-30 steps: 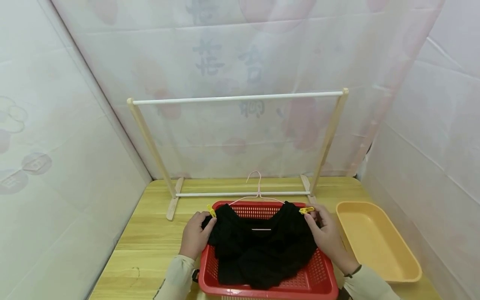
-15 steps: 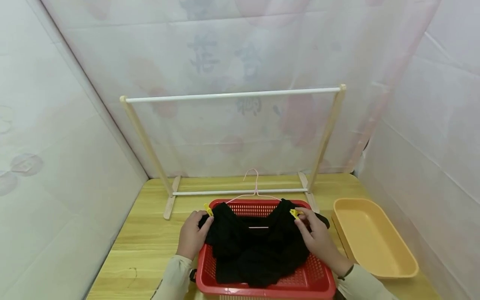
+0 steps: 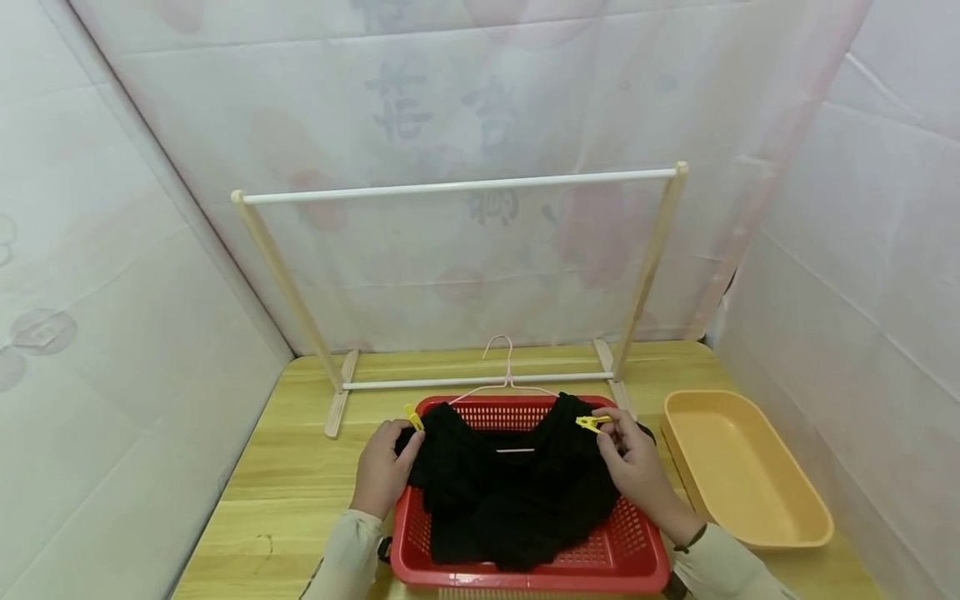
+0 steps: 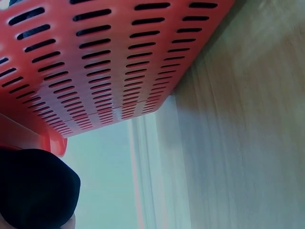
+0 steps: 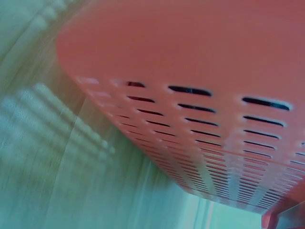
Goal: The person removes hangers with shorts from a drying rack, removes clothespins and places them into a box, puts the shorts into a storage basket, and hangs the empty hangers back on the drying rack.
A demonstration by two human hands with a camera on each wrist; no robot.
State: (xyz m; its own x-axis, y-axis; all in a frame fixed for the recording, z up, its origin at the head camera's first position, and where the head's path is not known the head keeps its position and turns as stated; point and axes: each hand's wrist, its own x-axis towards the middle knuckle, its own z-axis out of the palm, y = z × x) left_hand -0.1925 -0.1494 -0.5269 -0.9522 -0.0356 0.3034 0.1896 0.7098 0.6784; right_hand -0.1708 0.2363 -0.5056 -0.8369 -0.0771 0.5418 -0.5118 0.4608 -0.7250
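In the head view a black T-shirt (image 3: 517, 500) hangs on a pink wire hanger (image 3: 509, 358), lying over a red basket (image 3: 525, 577). My left hand (image 3: 381, 468) grips the shirt at its left shoulder, thumb in front, just below a yellow clothespin (image 3: 414, 417) clipped there. My right hand (image 3: 637, 462) pinches a second yellow clothespin (image 3: 592, 423) between thumb and fingers, its tip pointing left over the right shoulder. In the left wrist view black cloth (image 4: 38, 188) shows at the lower left. The right wrist view holds mainly the basket's slotted wall (image 5: 214, 124).
A wooden drying rack (image 3: 457, 187) with a white top bar stands behind the basket on the wood-grain table (image 3: 270, 500). A yellow tray (image 3: 750, 467) lies to the right. Printed cloth walls (image 3: 135, 275) enclose the table at the back and both sides.
My right hand has brought its clothespin a little inward, to the left, leaving the right sleeve end showing beyond the hand. My left hand keeps its place on the shirt. The view has shifted slightly.
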